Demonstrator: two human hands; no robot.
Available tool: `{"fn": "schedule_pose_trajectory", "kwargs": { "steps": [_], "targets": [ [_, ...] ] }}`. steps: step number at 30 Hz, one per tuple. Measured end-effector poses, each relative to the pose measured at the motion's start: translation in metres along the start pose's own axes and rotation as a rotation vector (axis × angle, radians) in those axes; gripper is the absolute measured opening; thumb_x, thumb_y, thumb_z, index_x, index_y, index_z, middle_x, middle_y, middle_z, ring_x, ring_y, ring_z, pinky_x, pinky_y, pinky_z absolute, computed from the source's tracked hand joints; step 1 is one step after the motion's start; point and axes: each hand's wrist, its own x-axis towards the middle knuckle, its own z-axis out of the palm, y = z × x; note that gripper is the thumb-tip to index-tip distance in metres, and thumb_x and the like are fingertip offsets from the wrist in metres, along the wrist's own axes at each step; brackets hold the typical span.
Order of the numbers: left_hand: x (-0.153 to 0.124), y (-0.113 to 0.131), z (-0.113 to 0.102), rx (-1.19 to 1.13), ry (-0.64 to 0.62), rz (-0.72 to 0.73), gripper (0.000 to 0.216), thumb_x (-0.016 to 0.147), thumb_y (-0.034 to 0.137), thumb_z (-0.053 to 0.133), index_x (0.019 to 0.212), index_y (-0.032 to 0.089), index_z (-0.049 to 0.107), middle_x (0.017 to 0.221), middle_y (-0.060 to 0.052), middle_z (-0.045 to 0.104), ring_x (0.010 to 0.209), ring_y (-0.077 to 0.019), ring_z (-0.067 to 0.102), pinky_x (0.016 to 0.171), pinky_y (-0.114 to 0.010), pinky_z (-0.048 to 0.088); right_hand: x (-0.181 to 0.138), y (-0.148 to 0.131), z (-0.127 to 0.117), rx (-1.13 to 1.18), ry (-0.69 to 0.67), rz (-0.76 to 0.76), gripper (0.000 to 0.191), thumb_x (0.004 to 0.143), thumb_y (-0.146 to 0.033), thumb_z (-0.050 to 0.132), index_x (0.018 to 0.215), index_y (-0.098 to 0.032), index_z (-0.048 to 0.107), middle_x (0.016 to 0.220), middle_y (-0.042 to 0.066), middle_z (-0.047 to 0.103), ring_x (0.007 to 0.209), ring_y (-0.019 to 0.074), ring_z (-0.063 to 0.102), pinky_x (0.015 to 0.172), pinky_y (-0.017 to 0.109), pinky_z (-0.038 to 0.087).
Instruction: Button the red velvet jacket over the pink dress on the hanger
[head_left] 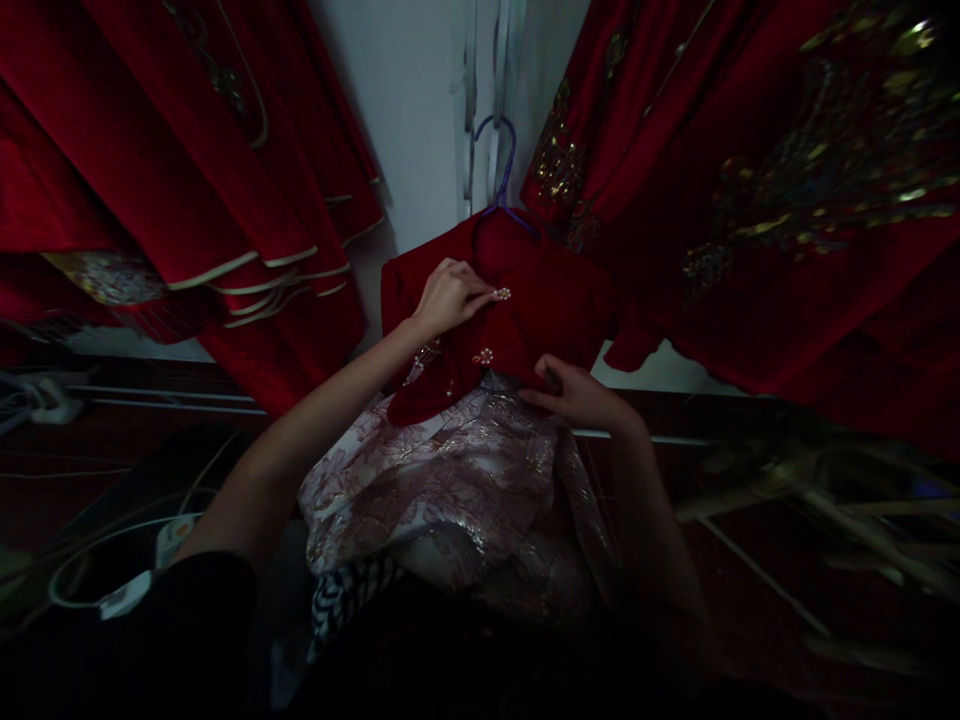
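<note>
A short red jacket hangs on a purple hanger in front of me. Pearl flower ornaments run along its front, one of them near the hem. My left hand reaches across the jacket, thumb and fingers pinched at the upper pearl flower button. At the lower front edge, my right hand has its fingers loosely curled, with the thumb stretched out apart from them. Its palm lies in shadow. Below the jacket, a shiny pale pink patterned cloth spreads over my lap.
Long red garments with pale piping hang at the left. More red garments with gold sequin decoration hang at the right. A white cable and plug lie at lower left. A blurred wooden frame stands at lower right.
</note>
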Motion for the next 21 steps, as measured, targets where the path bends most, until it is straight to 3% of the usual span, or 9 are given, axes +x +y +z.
{"fn": "schedule_pose_trajectory", "kwargs": {
  "steps": [6, 10, 12, 14, 18, 21],
  "targets": [
    [-0.002, 0.006, 0.010, -0.047, 0.056, -0.079, 0.021, 0.083, 0.040, 0.064, 0.086, 0.020, 0.070, 0.084, -0.004, 0.070, 0.087, -0.0209, 0.058, 0.090, -0.040, 0.038, 0.008, 0.001, 0.004, 0.034, 0.033, -0.021, 0.035, 0.082, -0.052, 0.061, 0.086, -0.021, 0.045, 0.074, -0.002, 0.048, 0.065, 0.0110, 0.042, 0.060, 0.026, 0.035],
    [-0.003, 0.009, 0.009, -0.029, 0.051, -0.029, 0.019, 0.085, 0.037, 0.061, 0.085, 0.019, 0.066, 0.081, -0.003, 0.068, 0.086, -0.0204, 0.057, 0.092, -0.040, 0.037, 0.004, 0.001, 0.006, 0.080, 0.010, -0.013, 0.036, 0.082, -0.053, 0.063, 0.090, -0.021, 0.047, 0.077, -0.001, 0.053, 0.068, 0.0126, 0.050, 0.063, 0.028, 0.043],
    [-0.004, 0.011, 0.007, 0.017, 0.022, 0.032, 0.018, 0.088, 0.035, 0.056, 0.087, 0.020, 0.066, 0.083, -0.004, 0.067, 0.089, -0.0211, 0.057, 0.094, -0.041, 0.036, 0.003, -0.003, 0.004, 0.105, 0.020, -0.038, 0.040, 0.079, -0.054, 0.066, 0.097, -0.021, 0.051, 0.093, 0.004, 0.060, 0.084, 0.0170, 0.058, 0.076, 0.033, 0.051],
    [-0.006, 0.012, 0.004, 0.076, -0.009, 0.079, 0.020, 0.092, 0.033, 0.049, 0.088, 0.021, 0.066, 0.085, -0.005, 0.067, 0.092, -0.0221, 0.056, 0.096, -0.043, 0.034, 0.005, -0.008, 0.000, 0.132, 0.099, -0.078, 0.047, 0.078, -0.054, 0.067, 0.109, -0.022, 0.053, 0.117, 0.009, 0.059, 0.109, 0.0221, 0.058, 0.096, 0.041, 0.049],
    [-0.008, 0.015, 0.007, 0.132, -0.018, 0.092, 0.026, 0.095, 0.031, 0.040, 0.098, 0.022, 0.065, 0.090, -0.007, 0.068, 0.097, -0.0241, 0.054, 0.102, -0.046, 0.031, 0.037, -0.025, -0.009, 0.271, 0.369, -0.118, 0.055, 0.086, -0.058, 0.054, 0.129, -0.026, 0.047, 0.141, 0.009, 0.048, 0.133, 0.0221, 0.045, 0.114, 0.043, 0.038],
    [-0.012, 0.020, 0.014, 0.132, 0.079, -0.032, 0.030, 0.093, 0.032, 0.042, 0.113, 0.020, 0.061, 0.102, -0.011, 0.067, 0.106, -0.0273, 0.052, 0.106, -0.050, 0.027, 0.081, -0.037, -0.010, 0.353, 0.398, -0.088, 0.059, 0.092, -0.064, 0.035, 0.137, -0.027, 0.042, 0.143, 0.008, 0.047, 0.136, 0.0212, 0.043, 0.114, 0.043, 0.038]
  ]
}}
